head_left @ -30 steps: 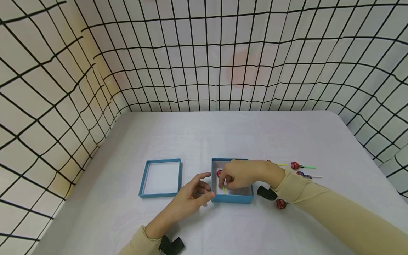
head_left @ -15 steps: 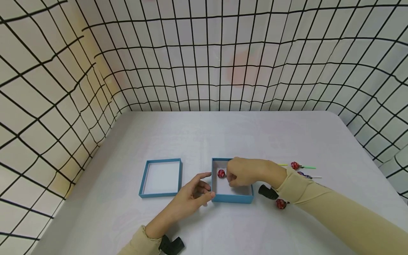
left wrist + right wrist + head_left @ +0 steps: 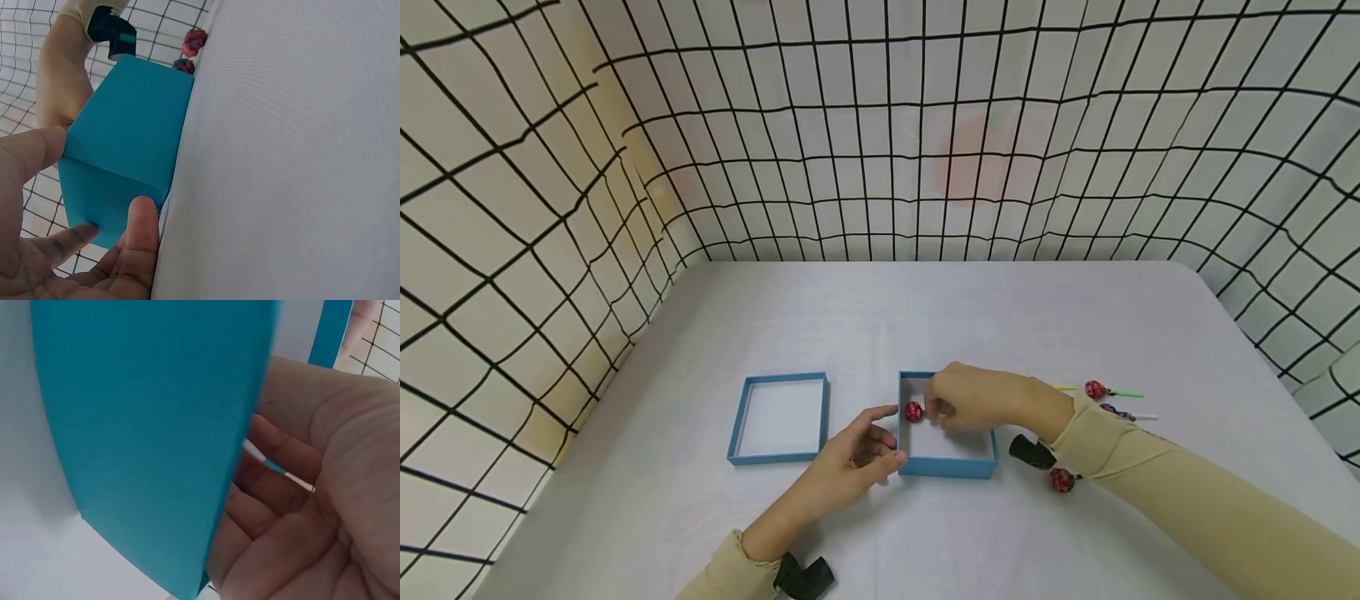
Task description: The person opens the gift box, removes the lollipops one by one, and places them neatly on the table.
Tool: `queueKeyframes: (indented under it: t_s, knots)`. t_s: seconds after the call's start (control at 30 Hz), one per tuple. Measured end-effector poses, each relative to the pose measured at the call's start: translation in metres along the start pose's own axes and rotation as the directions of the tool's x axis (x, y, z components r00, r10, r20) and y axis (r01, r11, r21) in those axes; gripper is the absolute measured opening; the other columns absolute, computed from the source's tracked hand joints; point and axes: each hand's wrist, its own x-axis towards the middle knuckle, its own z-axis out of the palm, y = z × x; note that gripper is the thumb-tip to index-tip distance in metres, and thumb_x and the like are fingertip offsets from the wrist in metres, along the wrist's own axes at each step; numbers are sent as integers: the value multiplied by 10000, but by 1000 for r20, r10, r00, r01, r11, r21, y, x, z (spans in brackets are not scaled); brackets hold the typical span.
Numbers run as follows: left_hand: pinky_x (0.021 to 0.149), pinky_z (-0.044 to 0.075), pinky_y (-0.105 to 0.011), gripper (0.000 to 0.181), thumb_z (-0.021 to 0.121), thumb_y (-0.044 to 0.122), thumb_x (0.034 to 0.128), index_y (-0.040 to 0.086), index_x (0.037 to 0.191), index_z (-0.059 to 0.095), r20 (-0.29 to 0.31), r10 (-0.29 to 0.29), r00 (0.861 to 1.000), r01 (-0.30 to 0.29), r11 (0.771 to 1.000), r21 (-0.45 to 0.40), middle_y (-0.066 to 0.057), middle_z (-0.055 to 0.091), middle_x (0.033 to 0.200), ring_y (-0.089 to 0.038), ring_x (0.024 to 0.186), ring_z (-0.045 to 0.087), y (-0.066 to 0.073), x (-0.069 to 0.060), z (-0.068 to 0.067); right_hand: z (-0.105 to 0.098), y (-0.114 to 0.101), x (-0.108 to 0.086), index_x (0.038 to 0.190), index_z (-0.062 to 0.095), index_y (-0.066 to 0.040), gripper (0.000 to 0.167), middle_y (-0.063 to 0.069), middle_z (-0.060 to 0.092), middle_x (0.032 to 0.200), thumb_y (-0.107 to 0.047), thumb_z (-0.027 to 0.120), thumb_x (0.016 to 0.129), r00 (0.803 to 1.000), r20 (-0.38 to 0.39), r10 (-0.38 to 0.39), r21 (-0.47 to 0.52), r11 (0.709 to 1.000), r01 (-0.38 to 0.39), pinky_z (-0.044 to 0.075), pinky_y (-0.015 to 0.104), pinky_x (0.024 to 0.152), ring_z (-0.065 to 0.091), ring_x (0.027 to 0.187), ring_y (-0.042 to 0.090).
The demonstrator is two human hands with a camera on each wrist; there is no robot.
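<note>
In the head view a blue box (image 3: 946,468) with a pale inside stands uncovered on the table. Inside it, near its left wall, lies a lollipop (image 3: 913,412) with a red wrapped head. My right hand (image 3: 977,400) reaches into the box and pinches the lollipop's stick, which the fingers mostly cover. The right wrist view shows curled fingers (image 3: 275,531) behind the box wall; the lollipop is hidden there. My left hand (image 3: 853,460) rests with its fingertips against the box's left side, thumb low and index finger at the upper edge, as the left wrist view (image 3: 142,234) shows.
A shallow blue lid (image 3: 778,418) lies left of the box, inside up. Several lollipops lie to the right: one with a green stick (image 3: 1095,390), one with a white stick (image 3: 1120,412), and a red one (image 3: 1062,480) near the right wrist. Black netting (image 3: 887,133) surrounds the table.
The lollipop in the box has turned from its stick pointing forward to the stick pointing right under my right hand, then slid slightly left. My left hand has stayed at the box.
</note>
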Motion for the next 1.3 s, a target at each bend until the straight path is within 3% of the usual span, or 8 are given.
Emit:
queueKeyframes:
  t_s: [0.23,0.37,0.47,0.6,0.73,0.93,1.17,1.3]
  knots:
    - [791,613,-241,615,698,233,1065,124,1611,437,-5,-13,1000,13,1000,3,-181,640,1239,-189,976,663,1,0,0,2,-3,5,956,767,-35,77,-10,708,824,2,799,897,991,-92,93,-61,993,-98,539,236,698,582,755,98]
    - [790,612,-241,615,698,232,1065,121,1611,437,-5,-14,1000,14,1000,-1,-187,639,1243,-191,977,661,1,0,0,0,-10,11,980,773,-28,115,17,736,854,-28,844,890,983,-68,172,-97,979,-178,598,287,739,640,783,130]
    - [789,612,-243,613,699,226,1063,128,1610,439,-5,-14,1000,14,1000,1,-179,642,1240,-187,968,663,0,0,1,0,-14,15,938,769,-36,71,32,756,864,-17,829,905,981,-51,190,-132,972,-195,608,288,725,659,763,131]
    - [787,614,-247,607,695,226,1065,130,1608,441,-3,-5,1000,5,1000,5,-176,644,1237,-188,958,668,0,0,0,2,-20,17,822,731,-36,135,30,705,750,42,778,921,981,-43,189,-130,972,-193,484,229,595,563,647,117]
    - [792,613,-240,608,692,229,1067,127,1610,438,0,-1,1000,1,1000,3,-178,641,1237,-190,966,666,0,0,1,6,-23,19,743,680,-50,226,16,635,670,58,790,908,980,-42,194,-122,973,-198,388,216,544,504,592,125]
    - [799,617,-242,611,695,226,1066,129,1611,438,-1,-5,1000,5,1000,1,-177,643,1232,-194,970,666,1,0,1,10,-23,21,729,651,-80,264,15,633,673,37,793,918,977,-51,206,-147,966,-211,399,239,546,507,598,133]
    - [806,621,-252,615,692,234,1068,124,1616,434,2,-5,1000,5,1000,1,-173,639,1230,-201,977,662,1,0,1,10,-24,18,792,709,-103,190,7,701,762,-78,882,869,973,-79,215,-240,943,-228,602,343,626,617,663,152]
    - [801,620,-249,616,695,234,1067,126,1615,436,1,-4,1000,4,1000,2,-173,642,1227,-201,974,663,1,0,1,7,-24,16,781,695,-131,216,-15,687,747,-121,895,862,973,-82,214,-267,936,-229,589,339,618,614,658,154]
